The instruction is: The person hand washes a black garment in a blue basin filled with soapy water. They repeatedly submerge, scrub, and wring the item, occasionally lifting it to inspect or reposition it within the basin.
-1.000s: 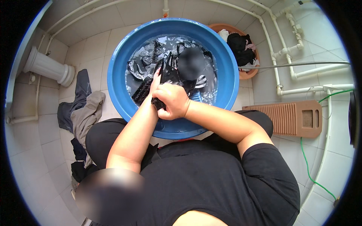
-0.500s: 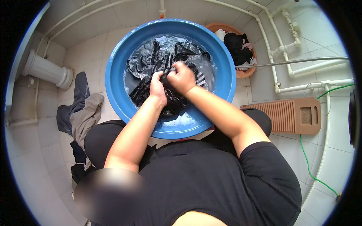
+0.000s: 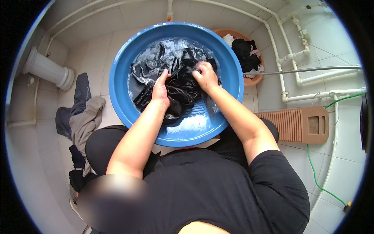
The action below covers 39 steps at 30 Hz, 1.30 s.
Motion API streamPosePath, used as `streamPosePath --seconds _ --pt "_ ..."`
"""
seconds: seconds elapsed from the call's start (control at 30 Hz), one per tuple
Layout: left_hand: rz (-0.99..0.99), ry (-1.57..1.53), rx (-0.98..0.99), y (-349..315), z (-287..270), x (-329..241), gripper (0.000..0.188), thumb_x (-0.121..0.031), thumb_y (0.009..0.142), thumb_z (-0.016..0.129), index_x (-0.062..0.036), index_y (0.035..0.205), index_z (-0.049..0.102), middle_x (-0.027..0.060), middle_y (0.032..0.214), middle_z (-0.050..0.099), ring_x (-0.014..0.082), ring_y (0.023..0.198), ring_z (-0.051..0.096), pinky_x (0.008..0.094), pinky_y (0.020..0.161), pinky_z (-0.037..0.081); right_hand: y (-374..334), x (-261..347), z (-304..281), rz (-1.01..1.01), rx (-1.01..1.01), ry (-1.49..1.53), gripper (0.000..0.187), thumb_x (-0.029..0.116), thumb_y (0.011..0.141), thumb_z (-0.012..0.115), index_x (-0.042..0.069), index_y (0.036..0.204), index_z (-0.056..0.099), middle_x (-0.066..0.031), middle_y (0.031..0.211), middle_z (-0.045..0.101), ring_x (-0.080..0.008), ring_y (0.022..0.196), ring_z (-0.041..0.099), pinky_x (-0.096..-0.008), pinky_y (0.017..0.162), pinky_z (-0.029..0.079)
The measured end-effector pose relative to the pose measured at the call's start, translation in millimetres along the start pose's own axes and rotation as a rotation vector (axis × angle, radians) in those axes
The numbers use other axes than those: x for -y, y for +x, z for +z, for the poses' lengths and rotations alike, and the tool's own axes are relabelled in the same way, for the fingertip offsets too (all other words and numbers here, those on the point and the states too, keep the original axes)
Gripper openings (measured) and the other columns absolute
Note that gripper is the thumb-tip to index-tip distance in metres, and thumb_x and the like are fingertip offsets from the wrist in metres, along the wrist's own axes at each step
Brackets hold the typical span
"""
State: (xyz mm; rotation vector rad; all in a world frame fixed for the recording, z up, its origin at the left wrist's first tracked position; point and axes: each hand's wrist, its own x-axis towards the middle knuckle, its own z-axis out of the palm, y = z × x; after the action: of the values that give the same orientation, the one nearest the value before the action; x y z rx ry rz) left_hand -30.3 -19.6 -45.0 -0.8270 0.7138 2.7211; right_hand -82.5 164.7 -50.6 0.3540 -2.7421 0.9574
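Observation:
A round blue tub of cloudy water stands before me, with wet black clothes soaking in it. Both hands are on a shiny black garment, bunched and dripping at the tub's middle. My left hand holds its left side, thumb up, the other fingers partly hidden by cloth. On its far right side, my right hand grips the fabric with curled fingers, slightly blurred. The two hands are apart, with the cloth stretched between them. Below the garment, the tub's ridged inner slope shows through.
An orange-brown basin of clothes stands behind the tub at right. A brown washboard lies beside my right knee. Grey trousers and other clothes lie on the floor at left. White pipes and a green hose run along the right.
My hands have moved apart, the right one going right and slightly down. The black garment has spread between them, and the tub's ridged slope has come into sight.

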Motion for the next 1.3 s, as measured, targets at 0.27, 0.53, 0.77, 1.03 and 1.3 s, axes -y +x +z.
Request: streamPosePath --seconds 0.27,0.53,0.77,1.03,1.3 --pt "0.100 0.113 0.247 -7.7 -11.5 3.5 0.032 -0.039 0.087 0.048 -0.0100 0.081 0.059 0.0055 0.081 0.061 0.0177 0.074 0.058 0.0329 0.072 0.048 -47.9 146.0 -27.3 -0.548 0.154 0.440 0.013 0.014 0.067 0.060 0.006 0.074 0.053 -0.0098 0.080 0.056 -0.0280 0.075 0.056 -0.0340 0.065 0.046" --pt "0.103 0.192 -0.087 -43.1 36.8 7.8 0.020 -0.023 0.087 0.050 -0.0062 0.085 0.061 0.0034 0.077 0.061 0.0131 0.071 0.058 0.0262 0.067 0.047 -24.4 89.1 6.9 0.138 0.032 0.272 0.027 0.031 0.074 0.055 0.005 0.064 0.052 -0.0162 0.066 0.057 -0.0350 0.062 0.057 -0.0414 0.056 0.046" --pt "-0.114 0.319 0.008 -29.7 25.0 -0.8 0.046 -0.057 0.080 0.051 -0.0124 0.078 0.061 0.0027 0.071 0.060 0.0161 0.061 0.058 0.0302 0.059 0.047 -18.4 103.8 3.3 -0.130 -0.032 0.324 0.021 0.021 0.077 0.056 0.003 0.068 0.052 -0.0157 0.066 0.053 -0.0333 0.061 0.054 -0.0375 0.055 0.043" --pt "0.126 0.318 0.399 -43.7 42.6 -52.3 0.032 -0.020 0.077 0.065 -0.0020 0.102 0.057 0.0096 0.097 0.062 0.0205 0.088 0.060 0.0340 0.082 0.047 23.6 -0.3 -32.7 0.095 0.701 0.358 0.050 0.048 0.077 0.060 0.001 0.094 0.059 -0.0119 0.092 0.062 -0.0239 0.090 0.058 -0.0351 0.078 0.044" --pt "0.034 -0.056 -0.067 -18.8 17.9 -28.9 0.035 -0.031 0.080 0.062 -0.0025 0.100 0.058 0.0136 0.096 0.063 0.0313 0.088 0.061 0.0470 0.085 0.047 10.8 -38.7 -11.6 0.496 0.555 -0.016 0.036 0.029 0.072 0.061 0.003 0.097 0.061 -0.0152 0.095 0.062 -0.0246 0.089 0.060 -0.0340 0.078 0.046"
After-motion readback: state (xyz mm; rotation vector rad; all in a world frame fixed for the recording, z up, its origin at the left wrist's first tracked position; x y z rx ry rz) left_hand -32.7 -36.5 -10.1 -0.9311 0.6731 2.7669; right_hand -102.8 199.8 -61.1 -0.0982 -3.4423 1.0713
